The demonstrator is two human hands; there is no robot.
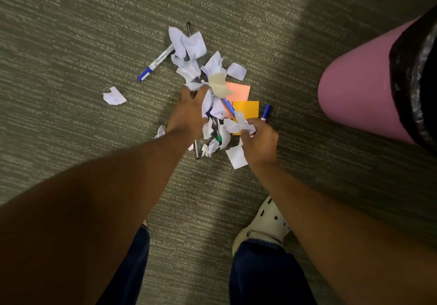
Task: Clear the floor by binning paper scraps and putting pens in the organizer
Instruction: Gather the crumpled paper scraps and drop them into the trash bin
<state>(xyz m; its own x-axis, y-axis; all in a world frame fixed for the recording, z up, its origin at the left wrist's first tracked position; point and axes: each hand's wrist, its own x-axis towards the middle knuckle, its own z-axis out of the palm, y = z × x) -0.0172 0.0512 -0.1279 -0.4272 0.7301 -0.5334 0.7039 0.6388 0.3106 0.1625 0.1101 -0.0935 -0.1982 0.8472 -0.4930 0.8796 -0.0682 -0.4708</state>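
A heap of crumpled white paper scraps [189, 51] lies on the carpet with pens mixed in. My left hand [189, 113] is closed around a bunch of white scraps [211, 101] at the heap's middle. Just right of it, my right hand [260, 139] pinches a crumpled white scrap [241, 125]. A blue-capped marker [155, 64] lies at the heap's left edge. A blue pen [266, 112] lies beside an orange sticky note [247, 109]. A pink note [238, 90] and a green-capped pen [218, 136] sit in the pile. A lone scrap [114, 96] lies far left.
A pink bin [354, 96] with a black liner [411, 73] stands at the right edge, close to the pile. My legs and a white clog [267, 222] are below the heap. A thin dark pen [196, 149] lies under my left wrist. Grey-green carpet surrounds everything.
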